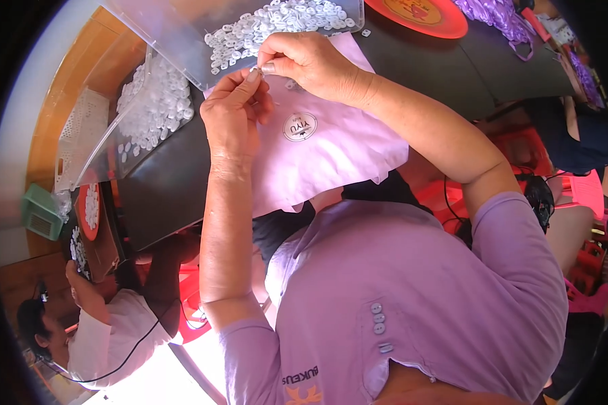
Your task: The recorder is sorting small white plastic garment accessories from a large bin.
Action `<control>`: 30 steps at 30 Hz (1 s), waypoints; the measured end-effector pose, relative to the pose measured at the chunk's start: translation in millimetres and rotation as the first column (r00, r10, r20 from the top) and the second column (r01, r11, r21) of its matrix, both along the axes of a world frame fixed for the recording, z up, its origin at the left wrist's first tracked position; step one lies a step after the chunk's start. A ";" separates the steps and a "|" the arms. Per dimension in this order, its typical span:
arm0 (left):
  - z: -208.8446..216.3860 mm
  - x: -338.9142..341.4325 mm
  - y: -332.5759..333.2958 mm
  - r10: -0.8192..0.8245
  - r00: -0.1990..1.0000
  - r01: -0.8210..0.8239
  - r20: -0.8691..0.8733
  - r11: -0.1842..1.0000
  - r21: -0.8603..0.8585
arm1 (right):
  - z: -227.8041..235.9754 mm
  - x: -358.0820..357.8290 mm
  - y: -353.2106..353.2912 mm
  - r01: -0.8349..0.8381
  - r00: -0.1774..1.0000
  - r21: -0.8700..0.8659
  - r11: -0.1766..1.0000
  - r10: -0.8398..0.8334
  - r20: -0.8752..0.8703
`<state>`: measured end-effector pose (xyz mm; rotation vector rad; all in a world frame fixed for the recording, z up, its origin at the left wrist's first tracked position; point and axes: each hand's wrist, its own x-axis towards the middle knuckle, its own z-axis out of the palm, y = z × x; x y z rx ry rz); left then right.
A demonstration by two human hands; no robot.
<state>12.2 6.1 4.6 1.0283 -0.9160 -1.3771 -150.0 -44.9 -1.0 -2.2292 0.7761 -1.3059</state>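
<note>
Small pale piece (256, 69): upper middle of the frame, slightly left of centre, where the fingertips of both hands meet; mostly covered, so its shape and long axis cannot be told.
Key relation: the piece lies at the left end of the right hand's reach and at the upper end of the left hand's; neither hand is clearly nearer, since both meet at it.
Left hand (233, 111): comes up from below, thumb and forefinger pinched narrow on the piece, the other fingers curled beneath.
Right hand (311, 62): comes in from the right, palm down, thumb and forefinger pinched narrow on the same piece.
Lilac cloth (344, 152): below the hands, spread from the table edge toward the lap, with a round printed emblem (300, 127).
Clear plastic bin (175, 40): top of the frame, just beyond the hands, holding many small white pieces (277, 30).
Second white heap (154, 104): upper left, larger pieces, well apart from the hands.
Dark tabletop (412, 67): under the bin, running to the upper right, where a red round plate (447, 28) sits.
Co-worker (118, 331): lower left, in a pale shirt.
</note>
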 end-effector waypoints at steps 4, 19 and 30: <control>-2.8 2.2 -0.6 0.000 0.997 0.002 0.083 1.000 -0.024 | 0.5 0.5 0.8 0.015 0.999 0.013 1.000 -0.015 -0.035; -3.5 2.6 1.7 0.000 0.998 0.004 0.067 0.998 -0.057 | -5.5 1.2 -2.5 0.036 0.999 -0.048 0.998 -0.036 0.003; -5.3 -2.4 3.5 0.053 0.997 -0.050 0.059 0.998 -0.043 | -7.8 5.5 3.9 0.064 0.997 -0.134 0.989 -0.068 -0.028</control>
